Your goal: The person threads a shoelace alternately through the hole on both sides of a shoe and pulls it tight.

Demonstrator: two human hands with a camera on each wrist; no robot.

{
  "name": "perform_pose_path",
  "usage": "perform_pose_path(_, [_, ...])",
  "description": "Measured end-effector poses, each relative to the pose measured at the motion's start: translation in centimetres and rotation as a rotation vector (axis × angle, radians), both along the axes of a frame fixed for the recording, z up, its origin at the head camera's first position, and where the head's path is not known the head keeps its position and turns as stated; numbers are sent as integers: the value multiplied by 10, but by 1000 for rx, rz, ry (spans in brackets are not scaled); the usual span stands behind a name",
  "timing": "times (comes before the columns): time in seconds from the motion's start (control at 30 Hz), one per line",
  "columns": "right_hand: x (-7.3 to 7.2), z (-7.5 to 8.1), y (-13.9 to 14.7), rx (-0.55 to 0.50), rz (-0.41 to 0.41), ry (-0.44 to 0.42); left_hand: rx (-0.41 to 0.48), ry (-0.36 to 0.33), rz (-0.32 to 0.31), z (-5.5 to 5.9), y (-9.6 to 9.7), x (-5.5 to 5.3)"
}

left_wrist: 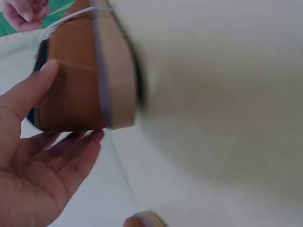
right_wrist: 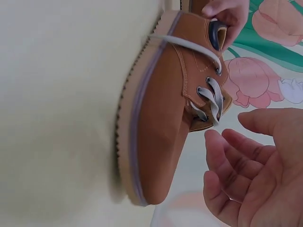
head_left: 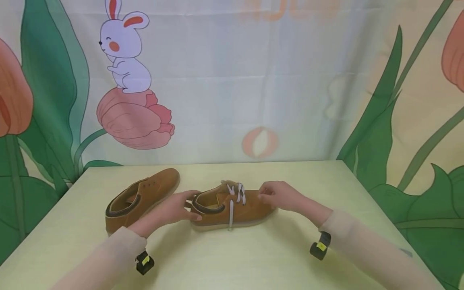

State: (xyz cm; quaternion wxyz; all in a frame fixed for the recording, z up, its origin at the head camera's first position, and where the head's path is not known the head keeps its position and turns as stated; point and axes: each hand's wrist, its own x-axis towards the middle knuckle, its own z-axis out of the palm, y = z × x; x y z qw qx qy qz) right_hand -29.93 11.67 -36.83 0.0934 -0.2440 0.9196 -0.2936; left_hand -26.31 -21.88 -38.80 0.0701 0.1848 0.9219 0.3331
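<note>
A brown lace-up shoe (head_left: 250,207) stands upright on the table, its toe pointing right. White shoelace (right_wrist: 214,97) runs through some of its eyelets, and one length hangs down the near side to the sole. My left hand (head_left: 177,207) holds the heel, thumb on the near side and fingers behind, as the left wrist view shows. Beside the toe is my right hand (head_left: 280,195), fingers loosely bent; in the right wrist view this hand (right_wrist: 260,165) stands apart from the shoe with nothing in it. A second brown shoe (head_left: 159,187), its eyelets without lace, lies behind my left forearm.
The pale yellow table (head_left: 235,262) ends at a printed cloth backdrop (head_left: 217,88) with a rabbit and tulips. Small dark devices with yellow marks hang at the left wrist (head_left: 145,262) and right wrist (head_left: 320,245).
</note>
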Motion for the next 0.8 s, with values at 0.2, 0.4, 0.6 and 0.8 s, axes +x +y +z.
perform_pose_path(0.2, [24,-8,20,-47,16,-29,101,39,16,-13,2,1])
perform_pose_path(0.4, [27,-15,28,-80,1,-11,119,54,34,-15,15,-2])
perform_pose_path(0.6, [28,-19,35,-93,-11,-8,66,80,76,-20,44,-11])
perform_pose_path(0.8, [34,-21,40,-84,-7,6,56,105,109,-25,75,-22])
